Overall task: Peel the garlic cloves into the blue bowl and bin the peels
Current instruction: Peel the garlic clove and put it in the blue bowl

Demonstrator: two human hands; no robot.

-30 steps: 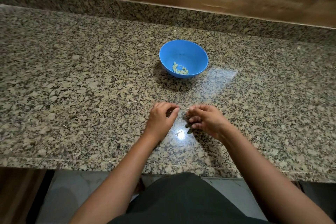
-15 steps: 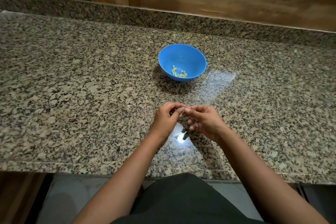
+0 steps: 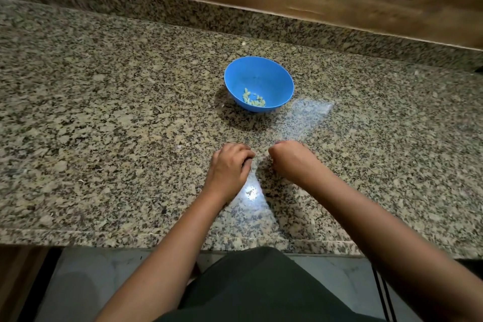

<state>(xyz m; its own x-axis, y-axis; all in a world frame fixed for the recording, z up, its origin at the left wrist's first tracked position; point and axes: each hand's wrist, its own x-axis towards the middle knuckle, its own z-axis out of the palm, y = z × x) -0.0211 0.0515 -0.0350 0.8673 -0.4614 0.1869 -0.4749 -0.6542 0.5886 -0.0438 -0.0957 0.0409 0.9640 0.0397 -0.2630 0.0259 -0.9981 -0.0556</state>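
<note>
— Trouble ahead?
— Left hand (image 3: pixel 230 165) and right hand (image 3: pixel 290 161) are curled on the speckled granite counter (image 3: pixel 104 117); what they grip, I cannot tell. Thin peels could hide on this pattern.
— Pale peeled garlic cloves (image 3: pixel 253 100)?
— In the round blue plastic bowl (image 3: pixel 283 78), farther away
</note>
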